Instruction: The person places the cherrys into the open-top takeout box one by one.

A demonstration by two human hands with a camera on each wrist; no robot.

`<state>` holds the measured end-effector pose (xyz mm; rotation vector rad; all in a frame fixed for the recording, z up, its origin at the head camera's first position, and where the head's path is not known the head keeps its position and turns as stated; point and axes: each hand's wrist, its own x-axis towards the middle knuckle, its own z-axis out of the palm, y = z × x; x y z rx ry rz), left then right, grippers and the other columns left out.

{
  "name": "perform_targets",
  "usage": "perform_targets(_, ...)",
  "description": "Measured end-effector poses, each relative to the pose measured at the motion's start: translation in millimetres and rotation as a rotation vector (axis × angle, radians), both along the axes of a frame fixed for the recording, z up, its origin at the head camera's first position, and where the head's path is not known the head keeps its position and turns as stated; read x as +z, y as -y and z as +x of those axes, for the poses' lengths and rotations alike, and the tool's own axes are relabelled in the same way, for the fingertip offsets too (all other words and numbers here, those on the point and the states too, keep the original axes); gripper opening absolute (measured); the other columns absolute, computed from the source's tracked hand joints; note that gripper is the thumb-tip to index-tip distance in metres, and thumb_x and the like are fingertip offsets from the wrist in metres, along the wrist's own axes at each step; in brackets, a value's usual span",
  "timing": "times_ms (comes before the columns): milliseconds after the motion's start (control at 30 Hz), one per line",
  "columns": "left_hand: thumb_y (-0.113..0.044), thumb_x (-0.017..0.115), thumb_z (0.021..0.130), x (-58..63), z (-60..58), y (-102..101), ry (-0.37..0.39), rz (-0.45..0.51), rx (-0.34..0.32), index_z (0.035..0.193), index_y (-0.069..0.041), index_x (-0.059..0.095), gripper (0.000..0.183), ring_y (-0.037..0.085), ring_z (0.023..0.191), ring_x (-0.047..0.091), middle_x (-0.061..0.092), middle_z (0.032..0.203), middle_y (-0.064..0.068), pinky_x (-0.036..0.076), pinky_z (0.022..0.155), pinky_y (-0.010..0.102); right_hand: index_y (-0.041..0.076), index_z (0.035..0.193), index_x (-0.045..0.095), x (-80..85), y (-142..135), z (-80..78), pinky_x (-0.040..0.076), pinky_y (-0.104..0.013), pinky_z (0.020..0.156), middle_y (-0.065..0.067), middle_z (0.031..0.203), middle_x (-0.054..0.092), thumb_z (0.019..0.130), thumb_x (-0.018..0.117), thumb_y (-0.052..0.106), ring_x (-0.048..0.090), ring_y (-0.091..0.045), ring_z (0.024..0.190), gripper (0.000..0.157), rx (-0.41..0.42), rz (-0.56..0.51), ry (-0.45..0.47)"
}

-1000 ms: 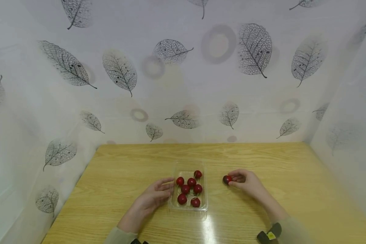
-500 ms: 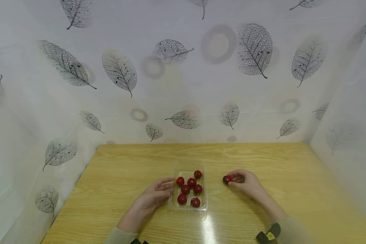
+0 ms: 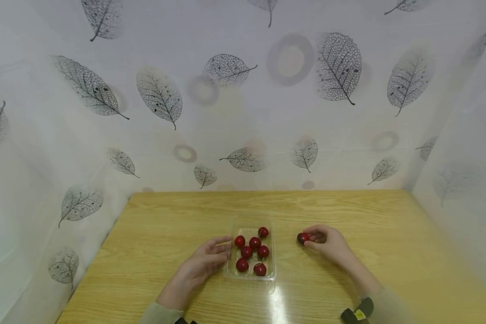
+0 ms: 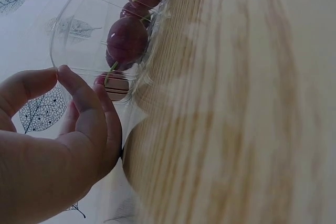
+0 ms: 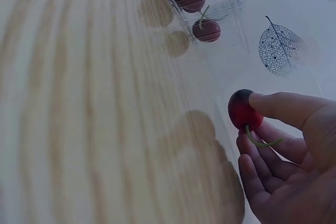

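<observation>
My right hand (image 3: 328, 243) pinches a dark red cherry (image 5: 244, 110) between thumb and fingertips, close over the table to the right of a clear plastic container (image 3: 251, 278). A green stem (image 5: 257, 141) curves down from that cherry, and its top is nearly black. At the container's left side, my left hand (image 3: 204, 261) holds the rim, with thumb and finger meeting there in the left wrist view. Several red cherries (image 3: 246, 251) lie spread inside the container, some with green stems showing through the clear wall in the left wrist view.
The wood-grain table (image 3: 166, 216) reaches back to a pale wall covering (image 3: 243, 117) printed with leaves. More of this covering stands along the left and right sides. A bright reflection lies on the table in front of the container.
</observation>
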<state>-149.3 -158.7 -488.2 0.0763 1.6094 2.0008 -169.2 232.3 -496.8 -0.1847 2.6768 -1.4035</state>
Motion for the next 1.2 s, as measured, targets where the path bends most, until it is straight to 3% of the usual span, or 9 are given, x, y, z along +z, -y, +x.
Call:
perform_targets(333, 0.002, 0.061, 0.099, -0.6, 1.2, 0.6, -0.006, 0.0, -0.001, 0.161, 0.008, 0.031, 0.068, 0.008, 0.117, 0.061, 0.048, 0.158, 0.025, 0.054, 0.097, 0.021, -0.002, 0.121, 0.074, 11.0, 10.0, -1.1, 0.057, -0.018, 0.083, -0.015, 0.109, 0.078, 0.091, 0.082, 0.01, 0.071, -0.015, 0.095, 0.034, -0.024, -0.033, -0.016)
perform_targets(533, 0.002, 0.061, 0.1, -0.8, 1.7, 0.6, -0.003, 0.002, -0.002, 0.161, 0.008, 0.031, 0.068, 0.009, 0.118, 0.061, 0.05, 0.157, 0.022, 0.053, 0.097, 0.021, -0.002, 0.123, 0.073, 19.0, 18.9, -2.2, 0.057, -0.019, 0.084, -0.016, 0.112, 0.078, 0.092, 0.082, 0.013, 0.072, -0.017, 0.097, 0.036, -0.006, -0.059, -0.042)
perform_targets(900, 0.002, 0.061, 0.099, 0.6, 1.3, -0.9, 0.001, -0.012, 0.004, 0.161, 0.006, 0.032, 0.069, 0.01, 0.12, 0.062, 0.039, 0.164, 0.03, 0.053, 0.098, 0.022, 0.0, 0.124, 0.073, 30.1, 38.1, -7.9, 0.057, -0.021, 0.088, -0.018, 0.117, 0.077, 0.093, 0.081, 0.014, 0.073, -0.022, 0.102, 0.035, 0.032, -0.115, -0.054)
perform_targets(1200, 0.002, 0.061, 0.1, 0.0, 0.0, -0.1, -0.002, -0.006, 0.004, 0.16, 0.006, 0.033, 0.067, 0.01, 0.119, 0.062, 0.046, 0.16, 0.026, 0.054, 0.097, 0.022, 0.001, 0.125, 0.073, 34.3, 53.8, -11.5, 0.058, -0.022, 0.088, -0.018, 0.118, 0.078, 0.093, 0.081, 0.014, 0.073, -0.022, 0.102, 0.036, 0.049, -0.156, -0.049)
